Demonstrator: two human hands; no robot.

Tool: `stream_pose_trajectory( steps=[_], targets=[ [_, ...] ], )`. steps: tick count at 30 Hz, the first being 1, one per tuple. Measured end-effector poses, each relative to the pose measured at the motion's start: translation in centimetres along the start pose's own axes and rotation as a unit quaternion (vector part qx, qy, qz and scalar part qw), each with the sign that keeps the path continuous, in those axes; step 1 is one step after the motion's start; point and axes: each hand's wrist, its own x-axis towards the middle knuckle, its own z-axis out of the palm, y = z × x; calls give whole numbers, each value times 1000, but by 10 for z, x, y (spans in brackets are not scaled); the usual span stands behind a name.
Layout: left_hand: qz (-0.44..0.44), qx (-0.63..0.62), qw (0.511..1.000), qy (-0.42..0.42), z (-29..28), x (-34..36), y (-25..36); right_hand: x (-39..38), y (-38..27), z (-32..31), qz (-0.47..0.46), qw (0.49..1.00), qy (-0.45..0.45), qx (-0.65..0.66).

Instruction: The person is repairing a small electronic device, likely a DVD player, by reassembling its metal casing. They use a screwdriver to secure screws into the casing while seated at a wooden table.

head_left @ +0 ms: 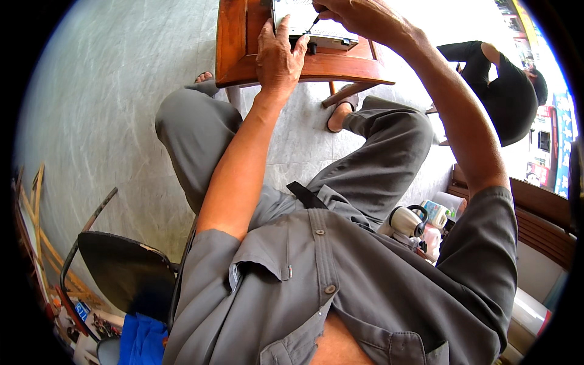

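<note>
Floor: grey marbled tiles (140,103), spreading beneath and around the bench.
Neighbour: a seated person in black clothing (511,103), to the right of the bench and well apart from it.
Chair: a black-backed chair with a dark frame (125,267), left of the bench and much nearer the wearer.
Bench: a reddish-brown varnished wooden bench (234,45), standing in front of the wearer's parted knees.
Box: a flat, pale metal box with a perforated near side (333,40), lying on the bench top, its far part cut off by the view.
Left grip: the left hand (280,64), over the bench's near part, fingers spread wide and touching the box; the thumb is at its near edge.
Right grip: the right hand (356,13), above the bench's right part, fingers closed around a slim dark tool (314,23).
Tool tip: slanting down to the box, near its front edge; exact contact is too small to tell.
Knob: a short black cylindrical knob (312,48), on the box's bench-edge side, just beside the left thumb.
</note>
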Motion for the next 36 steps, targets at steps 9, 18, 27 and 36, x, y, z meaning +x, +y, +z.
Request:
stream_pose_trajectory(
  steps=[9,18,27,36],
  targets=[
    [-7,4,1000,-5,0,0,2,4,-1,3,73,995,-21,-71],
    [11,-19,1000,17,3,1,-8,2,-9,-7,18,998,-48,-40],
    [2,-2,1000,2,0,0,2,1,-1,8,59,995,-6,-80],
    [-1,-19,1000,-7,1,3,-3,-4,-10,3,23,997,4,-76]
  ],
)
